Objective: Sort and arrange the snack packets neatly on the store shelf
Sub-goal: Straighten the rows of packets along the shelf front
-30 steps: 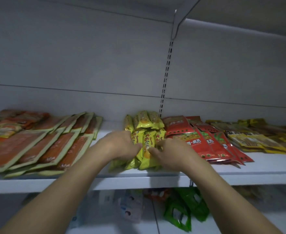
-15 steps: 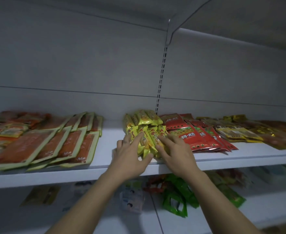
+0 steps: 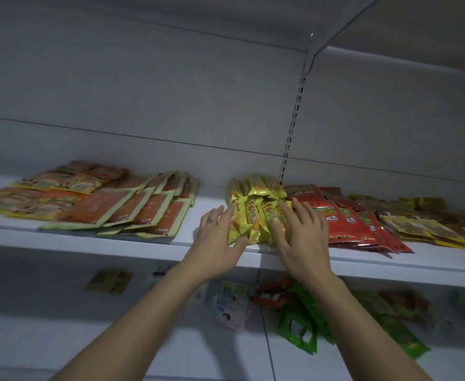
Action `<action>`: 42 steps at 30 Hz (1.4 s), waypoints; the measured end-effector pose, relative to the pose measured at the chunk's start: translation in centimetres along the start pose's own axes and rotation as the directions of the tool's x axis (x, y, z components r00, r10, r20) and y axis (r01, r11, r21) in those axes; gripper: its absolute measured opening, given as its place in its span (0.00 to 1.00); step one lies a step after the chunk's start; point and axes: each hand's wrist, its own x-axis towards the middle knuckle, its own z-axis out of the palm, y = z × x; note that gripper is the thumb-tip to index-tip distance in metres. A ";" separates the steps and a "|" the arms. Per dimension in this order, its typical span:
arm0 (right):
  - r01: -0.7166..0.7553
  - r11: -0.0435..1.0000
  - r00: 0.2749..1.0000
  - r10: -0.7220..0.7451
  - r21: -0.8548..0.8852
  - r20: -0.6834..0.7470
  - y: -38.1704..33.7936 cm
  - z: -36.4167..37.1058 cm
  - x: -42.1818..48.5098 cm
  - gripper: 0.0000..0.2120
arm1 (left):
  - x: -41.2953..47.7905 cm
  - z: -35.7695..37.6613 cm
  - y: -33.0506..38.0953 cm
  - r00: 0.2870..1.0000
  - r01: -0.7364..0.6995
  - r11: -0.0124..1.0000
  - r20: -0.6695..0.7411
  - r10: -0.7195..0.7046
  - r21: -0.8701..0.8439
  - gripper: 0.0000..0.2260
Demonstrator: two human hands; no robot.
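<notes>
Centre of frame: yellow packets (image 3: pixel 253 215) stacked on shelf (image 3: pixel 116 244), between orange packets (image 3: pixel 132 207) at left and red packets (image 3: pixel 346 218) at right. Step judged in hand: pile is being squared. Left hand (image 3: pixel 217 240) is laid against pile's left flank, right hand (image 3: pixel 305 237) on its right edge; fingers of both straight, nothing grasped. Next move, as judged: front ends to be pushed level, red packets left undisturbed.

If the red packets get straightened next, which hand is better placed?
Right, probably. The right hand lies on the yellow packets, directly beside the red packets; the left hand touches the yellow packets' far side.
</notes>
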 end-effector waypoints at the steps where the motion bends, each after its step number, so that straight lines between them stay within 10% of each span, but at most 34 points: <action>1: 0.034 0.999 0.999 -0.033 0.035 -0.023 -0.7 -0.2 0.3 0.25 | -0.6 -0.4 -0.3 1.000 0.006 1.000 -0.029 -0.005 0.029 0.31; 6: 0.246 0.934 0.966 -0.215 0.259 -0.143 -6.6 -0.2 0.4 0.23 | -2.9 -4.3 -2.1 0.975 0.018 0.980 -0.220 0.027 0.200 0.25; 12: 0.201 0.845 0.964 -0.261 0.495 0.054 -13.5 1.4 1.0 0.21 | -4.0 -12.1 -5.4 0.932 0.181 0.910 -0.362 -0.037 0.373 0.22; 16: 0.102 0.891 0.958 -0.208 0.443 0.199 -17.0 3.5 2.2 0.22 | -4.0 -16.6 -9.2 0.935 0.348 0.786 -0.249 -0.252 0.511 0.24; 23: -0.064 0.989 0.814 -0.024 0.131 0.580 -20.9 7.2 5.0 0.27 | -2.0 -18.3 -13.5 0.906 0.198 0.718 0.156 -0.394 0.667 0.29; 42: -0.135 0.985 0.825 0.170 -0.104 0.539 -20.7 6.7 5.6 0.20 | -0.6 -14.6 -13.1 0.885 -0.018 0.834 0.396 -0.243 0.552 0.31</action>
